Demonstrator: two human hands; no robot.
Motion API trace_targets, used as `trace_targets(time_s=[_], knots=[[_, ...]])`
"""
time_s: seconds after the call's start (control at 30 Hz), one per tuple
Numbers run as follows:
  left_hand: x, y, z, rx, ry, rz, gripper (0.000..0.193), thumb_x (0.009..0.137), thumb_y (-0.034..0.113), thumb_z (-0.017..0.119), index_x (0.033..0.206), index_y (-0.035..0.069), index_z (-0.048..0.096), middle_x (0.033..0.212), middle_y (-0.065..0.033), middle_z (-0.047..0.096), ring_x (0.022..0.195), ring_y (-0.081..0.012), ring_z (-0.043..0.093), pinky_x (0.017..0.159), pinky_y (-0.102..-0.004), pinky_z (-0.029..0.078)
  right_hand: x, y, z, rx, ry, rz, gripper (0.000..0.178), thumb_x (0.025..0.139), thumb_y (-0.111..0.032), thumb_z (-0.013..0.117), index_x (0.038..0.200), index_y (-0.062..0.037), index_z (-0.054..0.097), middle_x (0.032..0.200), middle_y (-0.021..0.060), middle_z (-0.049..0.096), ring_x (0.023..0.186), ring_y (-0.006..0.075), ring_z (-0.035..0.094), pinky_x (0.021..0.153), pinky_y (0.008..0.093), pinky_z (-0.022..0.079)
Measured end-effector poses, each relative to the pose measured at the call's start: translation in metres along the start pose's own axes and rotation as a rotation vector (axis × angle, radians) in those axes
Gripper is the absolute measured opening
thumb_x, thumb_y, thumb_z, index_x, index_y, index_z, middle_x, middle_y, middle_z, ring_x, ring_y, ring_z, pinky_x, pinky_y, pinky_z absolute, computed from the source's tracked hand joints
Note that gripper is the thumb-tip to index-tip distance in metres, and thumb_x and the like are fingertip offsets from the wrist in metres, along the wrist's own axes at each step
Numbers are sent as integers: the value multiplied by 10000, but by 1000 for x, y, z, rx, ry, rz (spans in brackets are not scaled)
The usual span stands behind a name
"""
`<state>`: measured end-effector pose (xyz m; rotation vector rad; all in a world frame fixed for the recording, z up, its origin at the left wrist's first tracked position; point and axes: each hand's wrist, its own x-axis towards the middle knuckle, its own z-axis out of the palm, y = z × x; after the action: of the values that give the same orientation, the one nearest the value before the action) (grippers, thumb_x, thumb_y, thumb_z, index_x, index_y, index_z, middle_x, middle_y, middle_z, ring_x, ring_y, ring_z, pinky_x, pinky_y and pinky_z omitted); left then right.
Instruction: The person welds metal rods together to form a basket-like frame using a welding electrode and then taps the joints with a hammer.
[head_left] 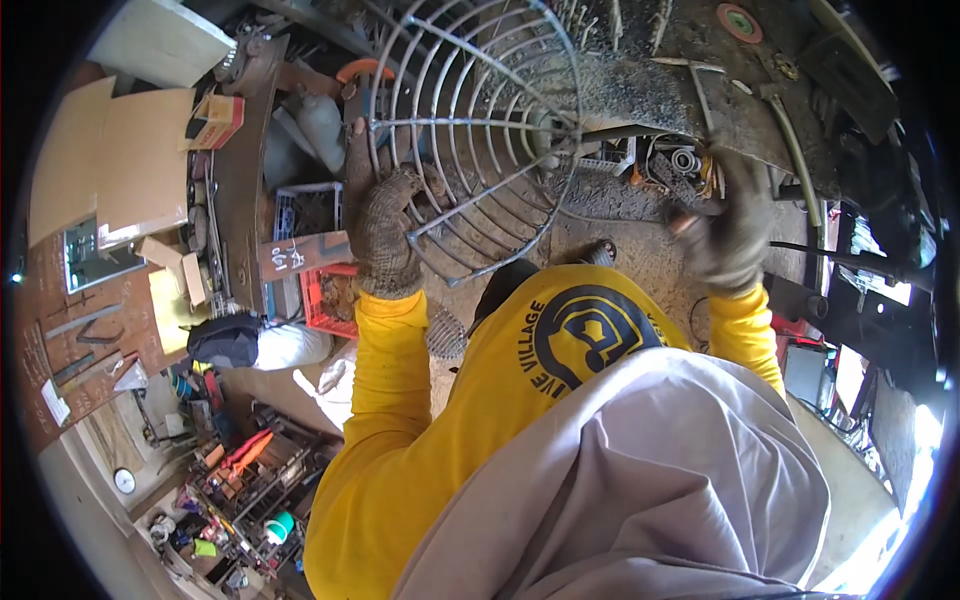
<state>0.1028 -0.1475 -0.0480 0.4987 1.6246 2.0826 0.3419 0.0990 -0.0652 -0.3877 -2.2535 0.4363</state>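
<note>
In a brown knitted glove, my left hand is closed around the rim of a welded metal wire grille. Curved bars and straight spokes make up the grille, which stands tilted up at the bench and meets at a hub on its right side. My right hand, gloved too, hovers right of the grille and apart from it, at the bench's near edge. Motion smears its fingers, so I cannot tell whether it holds anything. A hammer lies on the grimy workbench beyond that hand.
A red-rimmed disc lies at the bench's far side. Under the bench edge sits a crate of metal parts. A red plastic crate and cardboard sheets stand on the left. Cluttered tools and scrap cover the lower left.
</note>
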Motion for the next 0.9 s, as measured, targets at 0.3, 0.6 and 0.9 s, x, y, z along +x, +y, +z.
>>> trace_targets(time_s=[0.3,0.6,0.9], knots=[[-11,-41,-12,-246,-54,-117,668,843,29,548,1485,27,363,1473,-140,412,1287,-215,460,1011,-326,439,1,-123,51,308,-274,-226,857,651,-636,780,1205,-1,621,1041,186,658,969,358,658,841,425,533],[-86,-40,-87,-161,-14,-230,532,872,99,632,1381,83,477,1016,-36,587,781,-102,583,654,-252,517,-27,-215,88,328,-663,-30,467,741,-352,784,1106,-74,698,952,151,680,870,337,658,763,435,539],[-138,-48,-145,139,211,-316,438,838,205,679,1220,71,511,952,-61,601,763,-109,578,637,-260,490,-32,-305,133,-135,-997,-248,321,757,-355,735,950,-101,701,914,116,690,893,323,665,782,439,522]])
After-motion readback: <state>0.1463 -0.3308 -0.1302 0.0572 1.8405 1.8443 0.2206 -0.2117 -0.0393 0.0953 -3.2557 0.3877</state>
